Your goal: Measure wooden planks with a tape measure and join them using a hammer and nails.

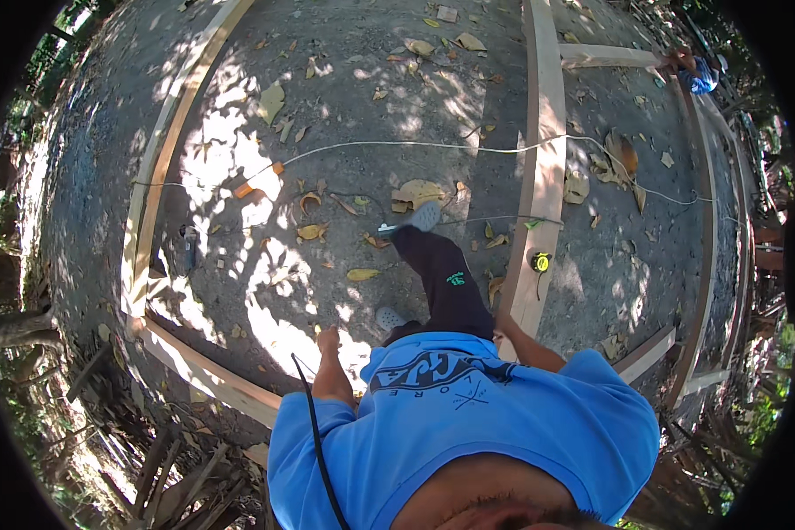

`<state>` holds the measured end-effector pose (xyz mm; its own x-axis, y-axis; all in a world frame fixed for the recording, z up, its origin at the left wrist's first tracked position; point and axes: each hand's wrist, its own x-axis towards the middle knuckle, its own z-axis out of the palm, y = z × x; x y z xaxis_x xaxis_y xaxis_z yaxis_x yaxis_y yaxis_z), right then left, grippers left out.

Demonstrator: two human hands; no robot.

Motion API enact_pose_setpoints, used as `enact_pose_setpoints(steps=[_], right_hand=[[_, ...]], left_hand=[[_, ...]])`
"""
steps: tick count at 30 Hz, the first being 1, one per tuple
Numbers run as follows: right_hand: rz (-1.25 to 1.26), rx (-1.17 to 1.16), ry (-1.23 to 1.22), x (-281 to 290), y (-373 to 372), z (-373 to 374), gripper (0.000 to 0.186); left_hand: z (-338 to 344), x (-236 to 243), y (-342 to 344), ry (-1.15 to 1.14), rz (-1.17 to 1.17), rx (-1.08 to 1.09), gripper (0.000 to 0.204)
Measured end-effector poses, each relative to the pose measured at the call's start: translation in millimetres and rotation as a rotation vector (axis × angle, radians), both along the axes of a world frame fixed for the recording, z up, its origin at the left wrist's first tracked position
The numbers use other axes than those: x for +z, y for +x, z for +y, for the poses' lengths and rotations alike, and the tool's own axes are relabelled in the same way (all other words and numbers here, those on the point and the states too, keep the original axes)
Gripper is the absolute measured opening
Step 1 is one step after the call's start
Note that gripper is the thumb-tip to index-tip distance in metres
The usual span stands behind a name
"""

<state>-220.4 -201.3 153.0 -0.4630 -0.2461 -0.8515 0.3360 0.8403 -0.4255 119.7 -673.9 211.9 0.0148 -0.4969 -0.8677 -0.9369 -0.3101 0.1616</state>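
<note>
1. The left hand is low beside the body, above sun-dappled ground. Its fingers look curled, but they are too small in my feed for me to tell whether they close fully.
2. The right hand is by the near part of the long beam, at its left edge. The body partly covers it — I cannot tell whether its fingers are apart, together or gripping the wood.
3. I see the beam stretching forward from the person's right side. A yellow-and-black tape measure lies on it, a little ahead of the right hand, with a dark strap trailing.
4. One grey clog is set well forward below a dark trouser leg; the other clog is nearer the body.
5. A pale cord curves over the ground and across the beam. Near its left part I make out an orange fitting.
6. To the left, a long timber meets another timber at a corner.
7. At upper right, a co-worker in blue is at the far end of a short crosspiece — well apart from both hands.
</note>
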Motion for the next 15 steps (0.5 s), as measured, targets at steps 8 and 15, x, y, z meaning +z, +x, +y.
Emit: enact_pose_setpoints(steps=[8,15], right_hand=[[-0.174,-0.031,0.161,86,-172,-170,0.025],[0.643,0.91,-0.027,74,-368,-444,0.026]], left_hand=[[-98,10,-102,-0.166,0.453,0.121,0.03],[-221,65,-265,0.08,0.221,0.317,0.029]])
